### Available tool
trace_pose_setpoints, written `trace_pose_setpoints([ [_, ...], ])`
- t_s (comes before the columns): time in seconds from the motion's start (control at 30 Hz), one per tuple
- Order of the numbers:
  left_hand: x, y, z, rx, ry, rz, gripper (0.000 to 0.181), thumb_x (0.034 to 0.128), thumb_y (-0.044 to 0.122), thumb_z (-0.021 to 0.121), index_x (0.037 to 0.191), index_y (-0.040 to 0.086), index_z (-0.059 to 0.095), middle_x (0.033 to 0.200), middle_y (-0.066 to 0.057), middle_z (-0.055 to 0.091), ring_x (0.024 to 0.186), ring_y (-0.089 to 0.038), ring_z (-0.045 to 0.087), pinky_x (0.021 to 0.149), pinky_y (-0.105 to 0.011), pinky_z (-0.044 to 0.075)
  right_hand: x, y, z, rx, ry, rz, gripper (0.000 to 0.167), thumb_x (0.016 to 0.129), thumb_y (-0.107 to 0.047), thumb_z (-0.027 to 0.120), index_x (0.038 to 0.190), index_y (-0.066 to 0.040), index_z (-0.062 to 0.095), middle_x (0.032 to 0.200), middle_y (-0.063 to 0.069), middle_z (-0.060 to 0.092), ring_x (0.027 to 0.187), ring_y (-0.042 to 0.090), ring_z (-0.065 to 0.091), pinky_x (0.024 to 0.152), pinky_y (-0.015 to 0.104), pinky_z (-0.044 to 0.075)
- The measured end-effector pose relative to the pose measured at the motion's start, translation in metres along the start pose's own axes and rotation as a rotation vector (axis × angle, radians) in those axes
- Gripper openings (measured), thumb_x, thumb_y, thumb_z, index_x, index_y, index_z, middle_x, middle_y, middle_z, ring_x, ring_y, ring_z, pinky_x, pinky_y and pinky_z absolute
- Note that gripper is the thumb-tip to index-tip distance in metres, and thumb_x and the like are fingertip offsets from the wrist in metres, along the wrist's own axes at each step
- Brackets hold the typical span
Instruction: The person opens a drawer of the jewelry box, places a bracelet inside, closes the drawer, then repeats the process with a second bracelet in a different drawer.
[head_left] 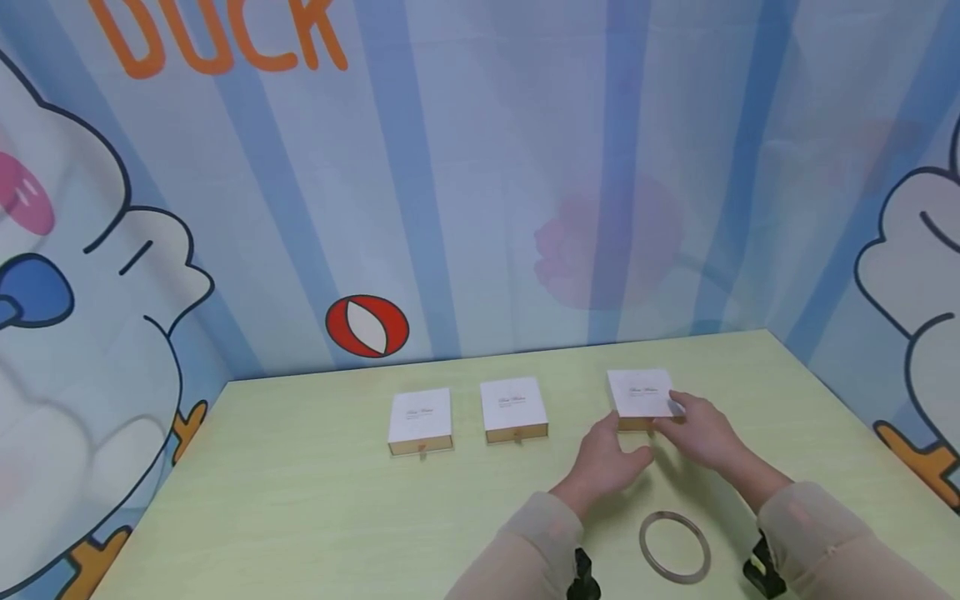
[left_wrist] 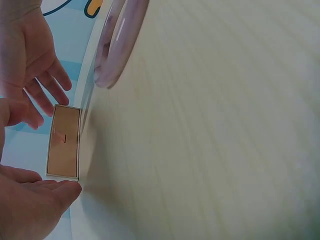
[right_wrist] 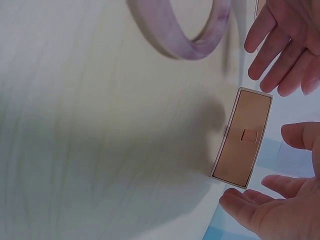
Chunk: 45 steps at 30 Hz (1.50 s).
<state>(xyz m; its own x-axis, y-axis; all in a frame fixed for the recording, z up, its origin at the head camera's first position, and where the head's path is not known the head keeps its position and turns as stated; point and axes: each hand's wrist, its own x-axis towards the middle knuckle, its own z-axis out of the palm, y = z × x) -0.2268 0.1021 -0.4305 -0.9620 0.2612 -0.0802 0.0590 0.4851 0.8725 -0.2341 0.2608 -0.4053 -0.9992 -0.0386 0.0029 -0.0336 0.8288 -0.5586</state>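
Note:
My left hand (head_left: 606, 458) and right hand (head_left: 705, 433) are at either side of a small white-topped drawer box (head_left: 640, 392), the rightmost of three. Its tan front with a small pull tab (right_wrist: 249, 135) faces me. The left fingertips lie at the box's left side, thumb apart. The right fingers reach its right edge, and the right thumb is near the front corner. Both hands have fairly straight fingers; whether each presses the box is hard to tell. Nearer me lies a pale purplish bangle (head_left: 643, 537), also seen as a blurred ring (left_wrist: 124, 55) in the left wrist view.
Two similar white boxes, a middle one (head_left: 513, 404) and a left one (head_left: 420, 415), stand in a row on the light wooden table (head_left: 315, 500). A blue striped cartoon backdrop (head_left: 487, 183) rises behind the table's back edge and at both sides.

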Motion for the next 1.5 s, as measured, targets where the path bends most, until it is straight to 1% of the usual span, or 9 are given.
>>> trace_pose_setpoints([
  [0.23, 0.0013, 0.0009, 0.0024, 0.008, -0.005, 0.005, 0.076, 0.0822, 0.032, 0.067, 0.144, 0.003, 0.036, 0.147, -0.012, 0.042, 0.132, -0.023, 0.041, 0.104, -0.037, 0.039, 0.0006, 0.0017, 0.0017, -0.001, 0.006, -0.005, 0.064, 0.091, -0.023, 0.055, 0.133, 0.021, 0.034, 0.134, 0.042, 0.037, 0.124, 0.055, 0.036, 0.097, 0.059, 0.037],
  [0.5, -0.0010, 0.0025, 0.0017, 0.023, -0.008, 0.006, 0.075, 0.0824, 0.034, 0.066, 0.144, 0.003, 0.037, 0.147, -0.013, 0.042, 0.134, -0.025, 0.040, 0.105, -0.037, 0.038, 0.0016, 0.0011, 0.0026, 0.002, 0.006, 0.001, 0.064, 0.091, -0.023, 0.054, 0.133, 0.020, 0.035, 0.134, 0.042, 0.038, 0.123, 0.054, 0.036, 0.097, 0.059, 0.037],
  [0.9, -0.0031, 0.0016, -0.0022, 0.008, 0.025, -0.003, 0.073, 0.0831, 0.033, 0.066, 0.142, 0.000, 0.039, 0.145, -0.015, 0.043, 0.134, -0.027, 0.040, 0.106, -0.039, 0.037, 0.0007, -0.0023, 0.0050, 0.001, 0.007, -0.011, 0.063, 0.091, -0.023, 0.054, 0.133, 0.020, 0.036, 0.133, 0.042, 0.039, 0.123, 0.054, 0.038, 0.096, 0.059, 0.037],
  [1.1, -0.0026, -0.0008, -0.0025, 0.016, 0.040, 0.002, 0.072, 0.0834, 0.032, 0.065, 0.141, -0.002, 0.040, 0.144, -0.016, 0.044, 0.133, -0.027, 0.041, 0.105, -0.039, 0.038, -0.0009, -0.0043, 0.0057, 0.006, 0.009, -0.009, 0.062, 0.091, -0.023, 0.055, 0.133, 0.019, 0.037, 0.133, 0.041, 0.039, 0.122, 0.054, 0.038, 0.096, 0.059, 0.038],
  [1.33, -0.0019, -0.0019, -0.0026, -0.008, 0.079, 0.012, 0.069, 0.0817, 0.029, 0.068, 0.137, -0.005, 0.044, 0.141, -0.019, 0.046, 0.124, -0.024, 0.047, 0.102, -0.039, 0.041, -0.0027, -0.0052, 0.0067, 0.015, -0.005, 0.005, 0.064, 0.092, -0.025, 0.056, 0.135, 0.018, 0.036, 0.135, 0.040, 0.039, 0.122, 0.052, 0.041, 0.092, 0.055, 0.042],
  [1.4, -0.0019, -0.0021, -0.0031, -0.022, 0.093, 0.008, 0.067, 0.0813, 0.027, 0.068, 0.135, -0.006, 0.046, 0.139, -0.020, 0.047, 0.122, -0.023, 0.048, 0.100, -0.039, 0.043, -0.0038, -0.0057, 0.0068, 0.022, -0.007, 0.003, 0.064, 0.091, -0.025, 0.056, 0.135, 0.017, 0.036, 0.135, 0.040, 0.039, 0.119, 0.050, 0.045, 0.087, 0.051, 0.046],
  [1.5, -0.0027, -0.0028, -0.0050, -0.060, 0.108, -0.001, 0.065, 0.0811, 0.024, 0.069, 0.134, -0.007, 0.047, 0.137, -0.021, 0.047, 0.117, -0.022, 0.051, 0.097, -0.037, 0.045, -0.0053, -0.0076, 0.0070, 0.041, -0.013, 0.003, 0.064, 0.091, -0.024, 0.056, 0.135, 0.018, 0.036, 0.135, 0.039, 0.040, 0.112, 0.048, 0.052, 0.076, 0.041, 0.050],
])
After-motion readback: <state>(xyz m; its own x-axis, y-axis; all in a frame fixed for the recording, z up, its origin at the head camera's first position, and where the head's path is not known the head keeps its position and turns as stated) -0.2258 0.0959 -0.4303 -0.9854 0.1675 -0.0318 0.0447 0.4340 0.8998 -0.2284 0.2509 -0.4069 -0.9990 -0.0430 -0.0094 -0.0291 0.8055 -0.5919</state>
